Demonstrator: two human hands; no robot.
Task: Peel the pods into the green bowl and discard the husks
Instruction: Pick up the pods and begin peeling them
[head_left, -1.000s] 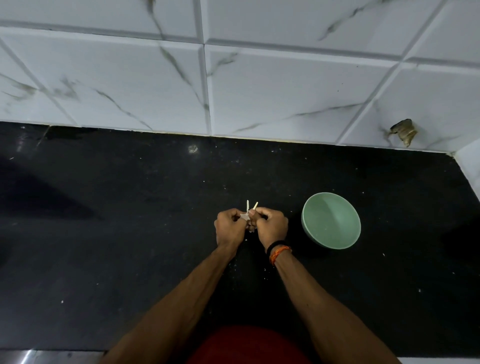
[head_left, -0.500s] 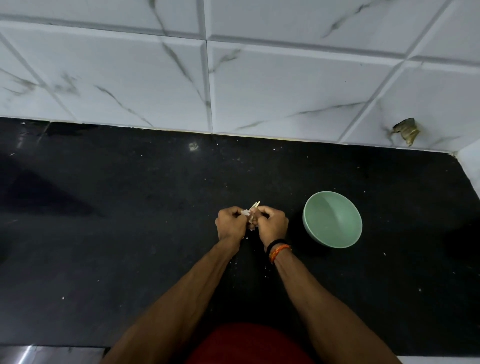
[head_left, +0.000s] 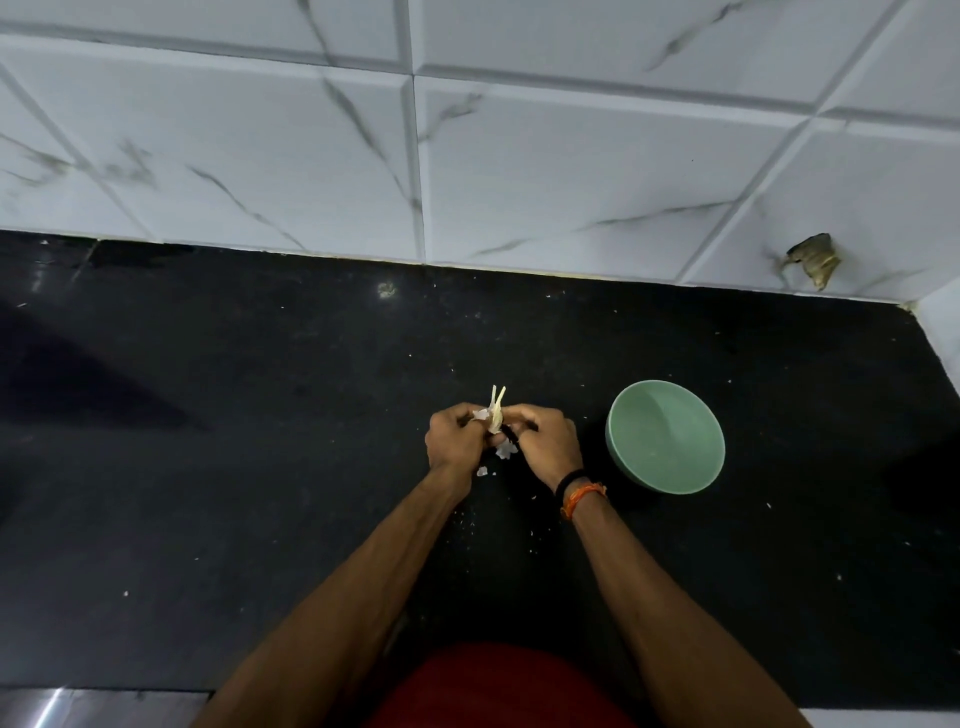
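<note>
pale pod (head_left: 496, 415) pinched by both hands (head_left: 501, 441)

Both forearms reach forward, bare and converging. The left hand (head_left: 453, 440) and right hand (head_left: 546, 442) meet knuckle to knuckle, fingers curled in a tight grip around something pinched between them.

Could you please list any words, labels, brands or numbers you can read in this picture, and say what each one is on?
None: no readable text shows on the green bowl, the black counter, the wall tiles or the wrist bands.
</note>
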